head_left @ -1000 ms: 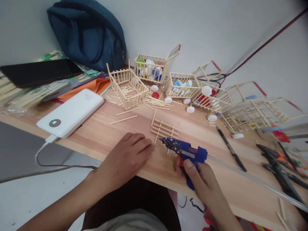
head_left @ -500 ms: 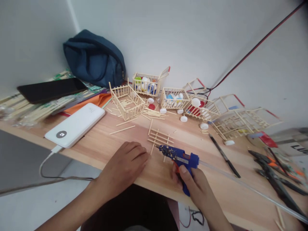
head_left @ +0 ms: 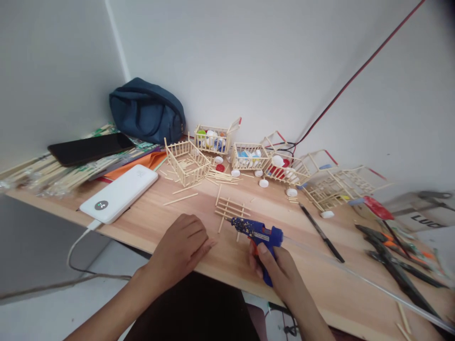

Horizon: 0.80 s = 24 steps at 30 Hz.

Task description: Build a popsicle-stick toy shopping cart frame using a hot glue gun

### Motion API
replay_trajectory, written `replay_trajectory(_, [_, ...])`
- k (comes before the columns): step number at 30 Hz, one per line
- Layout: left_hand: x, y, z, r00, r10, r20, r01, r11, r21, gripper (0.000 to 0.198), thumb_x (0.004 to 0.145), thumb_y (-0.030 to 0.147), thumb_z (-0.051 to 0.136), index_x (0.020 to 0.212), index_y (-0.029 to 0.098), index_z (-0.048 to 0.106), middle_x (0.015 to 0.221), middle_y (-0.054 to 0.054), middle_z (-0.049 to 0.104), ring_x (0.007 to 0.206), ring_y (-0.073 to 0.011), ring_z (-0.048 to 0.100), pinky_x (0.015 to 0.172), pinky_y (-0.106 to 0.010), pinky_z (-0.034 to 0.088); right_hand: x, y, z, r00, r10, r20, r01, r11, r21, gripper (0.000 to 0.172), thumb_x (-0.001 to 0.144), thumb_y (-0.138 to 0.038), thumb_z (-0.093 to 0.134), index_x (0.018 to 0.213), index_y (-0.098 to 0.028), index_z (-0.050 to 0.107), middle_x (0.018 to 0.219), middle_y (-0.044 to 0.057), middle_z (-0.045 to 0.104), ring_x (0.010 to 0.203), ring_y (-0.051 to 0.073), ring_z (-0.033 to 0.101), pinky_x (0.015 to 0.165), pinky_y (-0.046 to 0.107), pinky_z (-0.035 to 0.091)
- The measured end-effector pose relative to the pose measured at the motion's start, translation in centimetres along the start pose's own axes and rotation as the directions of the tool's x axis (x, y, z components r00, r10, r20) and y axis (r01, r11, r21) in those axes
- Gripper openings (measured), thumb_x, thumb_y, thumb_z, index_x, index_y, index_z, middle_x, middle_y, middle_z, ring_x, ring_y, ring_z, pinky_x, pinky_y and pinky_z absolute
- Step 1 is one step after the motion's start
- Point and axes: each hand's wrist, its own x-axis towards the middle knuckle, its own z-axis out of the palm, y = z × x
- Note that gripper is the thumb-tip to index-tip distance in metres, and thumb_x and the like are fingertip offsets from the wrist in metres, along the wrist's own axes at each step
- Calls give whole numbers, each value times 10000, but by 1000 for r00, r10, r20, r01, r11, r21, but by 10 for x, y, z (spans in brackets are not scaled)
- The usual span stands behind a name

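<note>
My right hand (head_left: pixel 273 263) is wrapped around the handle of a blue glue gun (head_left: pixel 258 232) with an orange-red trigger. Its speckled nozzle points left, at the lower edge of a small lattice of thin wooden sticks (head_left: pixel 232 208); whether the tip touches it I cannot tell. A long clear glue stick (head_left: pixel 359 273) trails from the gun's back end. To the left of the lattice, my left hand (head_left: pixel 185 241) rests on the table near its front edge, fingers loosely curled and pressed together, with nothing visible in them.
Behind the lattice stand an open stick basket (head_left: pixel 188 166) and several miniature stick carts (head_left: pixel 249 156) with white wheels. A power bank (head_left: pixel 119 193), a phone (head_left: pixel 90 148) and a blue bag (head_left: pixel 147 111) lie left. To the right are a black pen (head_left: pixel 322 233) and pliers (head_left: pixel 394 265).
The view has tilted up and shifted slightly. My left hand has drawn a little away from the lattice, its fingers more curled. The glue gun remains in my right hand beside the lattice.
</note>
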Motion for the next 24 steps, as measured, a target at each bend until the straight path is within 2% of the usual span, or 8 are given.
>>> replay_trajectory(5, [-1, -1, -1, 1000, 3, -9, -3, 1000, 31, 250, 960, 167, 473, 710, 171, 489, 697, -28, 545, 727, -172, 469, 699, -319, 382, 2, 0, 2, 1000, 5, -11, -5, 999, 32, 569, 925, -658, 405, 709, -157, 569, 601, 28, 571, 523, 118, 513, 504, 241, 368])
replay_trajectory(14, [1, -1, -2, 994, -5, -110, 9, 999, 41, 239, 941, 112, 491, 711, 178, 473, 662, -9, 497, 685, -159, 438, 666, -310, 364, 5, 0, 2, 996, -82, -21, 84, 988, 128, 508, 935, -628, 426, 747, -169, 535, 610, 3, 559, 507, 95, 492, 483, 219, 349])
replay_trajectory(24, [2, -2, -2, 994, -25, -106, 30, 999, 41, 260, 951, 131, 479, 696, 182, 479, 647, -7, 501, 673, -157, 453, 658, -308, 375, 7, 2, 1, 996, -88, -9, 89, 984, 156, 481, 943, -607, 435, 770, -171, 542, 620, -3, 559, 520, 96, 501, 498, 217, 364])
